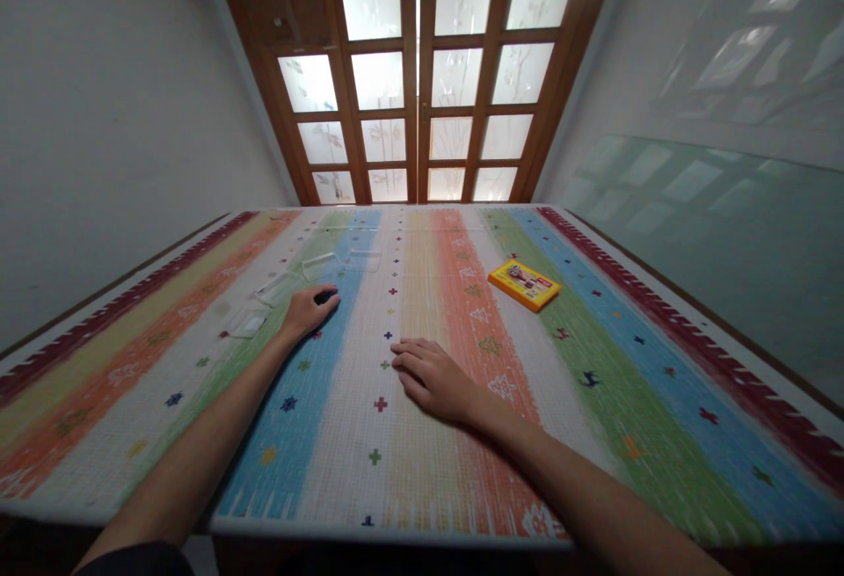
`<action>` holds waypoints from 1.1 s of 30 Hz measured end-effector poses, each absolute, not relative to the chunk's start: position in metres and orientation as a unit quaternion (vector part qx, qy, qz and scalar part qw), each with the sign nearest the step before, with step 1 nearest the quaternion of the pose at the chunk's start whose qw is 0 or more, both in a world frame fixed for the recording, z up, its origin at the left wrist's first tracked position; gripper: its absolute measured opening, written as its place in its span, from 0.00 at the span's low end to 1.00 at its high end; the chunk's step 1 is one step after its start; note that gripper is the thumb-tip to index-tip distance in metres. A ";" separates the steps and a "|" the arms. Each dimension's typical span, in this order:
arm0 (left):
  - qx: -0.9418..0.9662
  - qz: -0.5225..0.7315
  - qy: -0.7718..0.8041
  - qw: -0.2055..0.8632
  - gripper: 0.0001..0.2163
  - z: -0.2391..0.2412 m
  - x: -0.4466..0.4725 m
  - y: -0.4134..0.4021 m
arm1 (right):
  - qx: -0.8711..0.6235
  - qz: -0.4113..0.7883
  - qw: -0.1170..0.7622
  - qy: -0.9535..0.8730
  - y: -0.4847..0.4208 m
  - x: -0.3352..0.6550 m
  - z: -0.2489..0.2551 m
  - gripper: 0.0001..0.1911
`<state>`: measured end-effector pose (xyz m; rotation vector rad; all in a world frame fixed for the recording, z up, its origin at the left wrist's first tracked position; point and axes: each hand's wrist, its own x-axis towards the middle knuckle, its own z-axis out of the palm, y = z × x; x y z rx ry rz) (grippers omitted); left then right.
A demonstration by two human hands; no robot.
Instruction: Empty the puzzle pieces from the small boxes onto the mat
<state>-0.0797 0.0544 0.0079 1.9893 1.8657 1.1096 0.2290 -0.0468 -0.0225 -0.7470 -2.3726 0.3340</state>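
My left hand (309, 309) rests on a blue stripe of the striped tablecloth (356, 365), left of the middle. Its fingers are curled in, with a dark patch between thumb and forefinger; whether that is a small object or shadow is unclear. Clear, see-through plastic pieces (249, 323) lie just beyond and left of this hand. Flat on the cloth nearer to me is my right hand (428, 375), its fingers stretched out and nothing visible in them. A flat yellow box (525, 284) with a printed picture lies farther off to the right, apart from both hands.
A wooden door with frosted panes (422, 75) stands beyond the table's far edge. Grey walls (119, 101) rise on both sides, and a pale glass sheet (712, 242) leans along the right.
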 end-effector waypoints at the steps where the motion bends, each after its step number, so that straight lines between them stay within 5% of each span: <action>1: 0.665 0.385 0.632 0.101 0.11 0.009 -0.079 0.054 | -0.285 0.128 0.311 -0.898 -0.047 0.229 -0.023 0.13; 9: 0.600 0.494 0.621 0.101 0.17 0.027 -0.078 0.039 | -0.284 0.114 0.327 -0.894 -0.036 0.246 -0.014 0.13; 16: 0.560 0.573 0.593 0.082 0.20 0.051 -0.080 0.017 | -0.434 -0.006 0.371 -0.821 0.021 0.313 0.002 0.14; 23: 0.661 0.492 0.552 0.126 0.23 0.035 -0.039 -0.024 | -0.594 -0.119 0.261 -0.751 0.061 0.405 0.003 0.19; 33: 0.751 0.397 0.511 0.134 0.24 0.006 -0.020 -0.034 | -0.662 -0.025 0.181 -0.727 0.083 0.439 -0.002 0.29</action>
